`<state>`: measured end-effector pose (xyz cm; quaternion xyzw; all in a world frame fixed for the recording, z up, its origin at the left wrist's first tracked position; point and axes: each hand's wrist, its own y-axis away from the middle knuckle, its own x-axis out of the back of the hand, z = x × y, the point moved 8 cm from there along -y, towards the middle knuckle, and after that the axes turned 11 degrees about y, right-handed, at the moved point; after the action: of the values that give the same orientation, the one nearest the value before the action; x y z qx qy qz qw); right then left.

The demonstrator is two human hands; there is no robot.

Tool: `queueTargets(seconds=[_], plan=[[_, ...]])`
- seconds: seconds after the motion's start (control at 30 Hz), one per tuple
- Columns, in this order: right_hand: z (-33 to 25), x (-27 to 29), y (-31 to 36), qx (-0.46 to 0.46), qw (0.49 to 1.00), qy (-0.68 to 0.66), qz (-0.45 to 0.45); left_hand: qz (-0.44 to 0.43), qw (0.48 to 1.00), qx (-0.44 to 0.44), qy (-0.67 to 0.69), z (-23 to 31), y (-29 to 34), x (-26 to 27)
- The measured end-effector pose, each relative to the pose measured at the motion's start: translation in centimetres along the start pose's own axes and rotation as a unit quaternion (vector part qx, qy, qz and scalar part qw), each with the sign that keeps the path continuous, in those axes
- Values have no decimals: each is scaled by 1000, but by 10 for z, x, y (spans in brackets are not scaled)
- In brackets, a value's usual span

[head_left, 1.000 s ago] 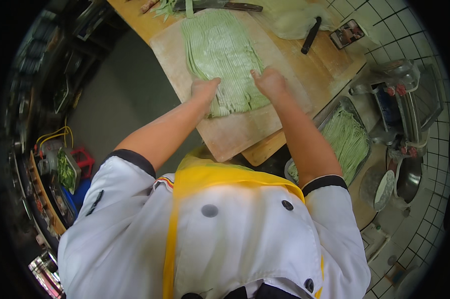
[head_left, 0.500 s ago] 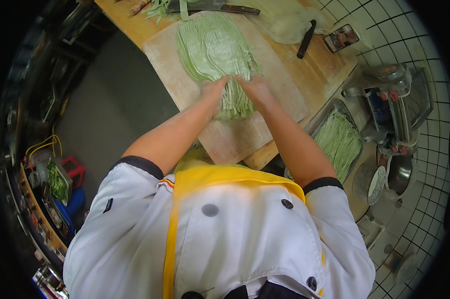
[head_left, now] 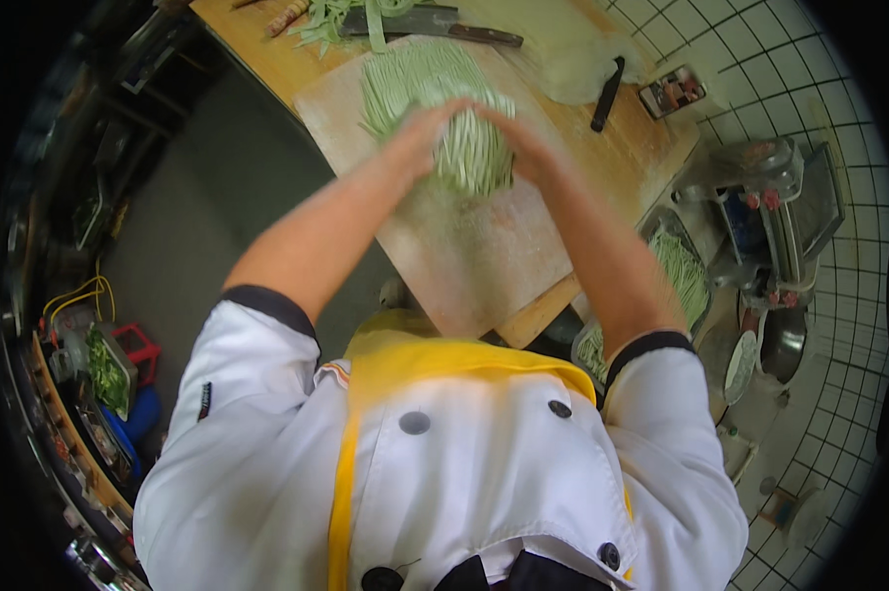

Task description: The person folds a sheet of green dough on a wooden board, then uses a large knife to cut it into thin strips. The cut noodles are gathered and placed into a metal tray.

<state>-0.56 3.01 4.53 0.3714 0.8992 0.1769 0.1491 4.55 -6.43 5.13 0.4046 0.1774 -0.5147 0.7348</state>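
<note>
A wide bundle of pale green cut noodles (head_left: 474, 153) lies on a floured white board (head_left: 479, 258). Its near end is gathered up and folded over, the strands hanging toward me. My left hand (head_left: 421, 138) closes on the left side of this bundle, and my right hand (head_left: 525, 144) on the right side. Both thumbs come close together over the top of the strands. The fingers are mostly hidden under the noodles, and both hands are a little blurred. Beyond them, the far part of the noodles stays flat on the board.
A cleaver (head_left: 415, 22) lies at the far edge beside loose green strips (head_left: 338, 25). Right of the board are a black-handled tool (head_left: 608, 94) and a phone (head_left: 673, 91). A tray of green noodles (head_left: 683, 271) and a metal machine (head_left: 764, 212) stand at right.
Both hands have moved away from me, carrying the near end of the noodles up and back over the rest. More of the board's near part shows now.
</note>
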Motion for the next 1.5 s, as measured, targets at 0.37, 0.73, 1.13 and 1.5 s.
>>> queueTargets(seconds=[0.37, 0.73, 1.13, 1.5], plan=[[21, -16, 15, -88, 994, -66, -7, -12, 994, 93, -51, -8, 17, 30], [49, -4, 0, -72, 993, -43, 81, -31, 998, 5, -54, -13, 1, 45], [31, 3, -13, -81, 981, 67, 161, -25, 987, -43, -155, 8, -33, 46], [-131, 7, 72, 160, 965, 32, 206, -182, 931, -154, -278, 115, 36, -120]])
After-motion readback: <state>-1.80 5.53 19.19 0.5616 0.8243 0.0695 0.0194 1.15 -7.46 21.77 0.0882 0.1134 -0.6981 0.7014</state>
